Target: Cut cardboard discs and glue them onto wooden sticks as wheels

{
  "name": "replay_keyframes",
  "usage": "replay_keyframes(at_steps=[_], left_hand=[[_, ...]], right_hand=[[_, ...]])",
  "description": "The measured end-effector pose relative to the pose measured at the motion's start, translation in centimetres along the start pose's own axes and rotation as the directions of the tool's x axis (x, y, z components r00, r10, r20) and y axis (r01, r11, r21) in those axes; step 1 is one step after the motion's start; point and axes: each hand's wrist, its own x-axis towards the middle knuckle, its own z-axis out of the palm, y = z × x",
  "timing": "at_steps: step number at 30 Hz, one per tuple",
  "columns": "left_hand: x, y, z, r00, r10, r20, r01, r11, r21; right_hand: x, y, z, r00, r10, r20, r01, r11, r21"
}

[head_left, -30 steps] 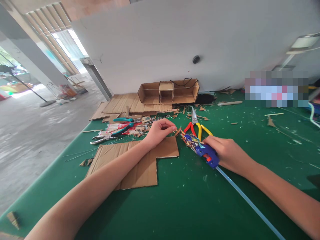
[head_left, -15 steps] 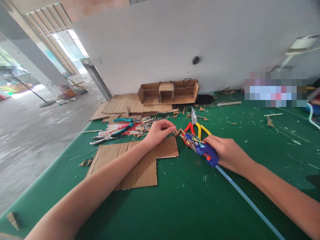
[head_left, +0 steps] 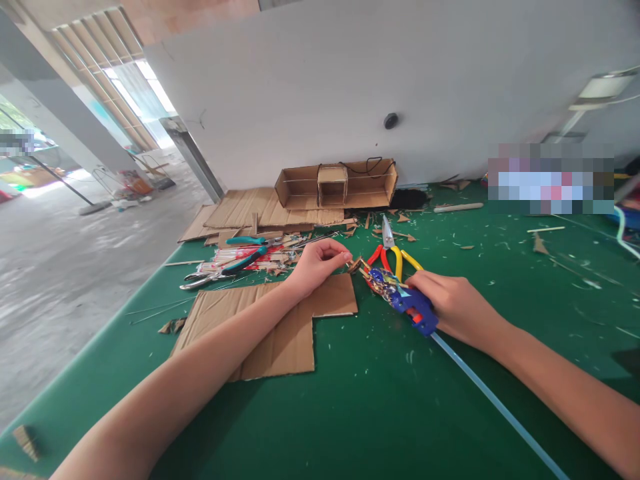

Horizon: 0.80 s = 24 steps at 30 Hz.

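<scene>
A green desk [head_left: 380,400] is seen, strewn with cardboard chips and slivers. Against the wall at the far edge, an open cardboard box frame [head_left: 336,183] is set, with flat cardboard sheets [head_left: 250,208] laid beside it. A notched cardboard sheet [head_left: 260,327] is laid flat near the middle, under the left forearm. Teal-handled pliers [head_left: 245,257] and a heap of sticks are found to the left of it. Red-and-yellow-handled cutters [head_left: 393,252] are laid just behind the hands.

A blue glue gun [head_left: 405,300] is held low over the desk in the right hand [head_left: 450,303], grip closed around its body; a clear glue stick [head_left: 495,403] is seen trailing from its rear toward the viewer. A small brown piece [head_left: 355,265] is pinched in the left hand [head_left: 317,263], grip closed on it at the fingertips, just off the gun's nozzle. Whether nozzle and piece are touching cannot be told.
</scene>
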Motion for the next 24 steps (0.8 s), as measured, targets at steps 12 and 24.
replay_keyframes(at_steps=[12,24], left_hand=[[0.06,-0.02,0.05,0.999,0.017,-0.03,-0.017,1.0,0.002],[0.03,-0.13,0.03,0.999,0.023,-0.027,-0.022,0.999,0.023]], right_hand=[[-0.01,0.05,0.04,0.999,0.017,0.031,-0.019,0.999,0.046],[-0.02,-0.13,-0.1,0.999,0.03,0.041,-0.033,0.997,0.067]])
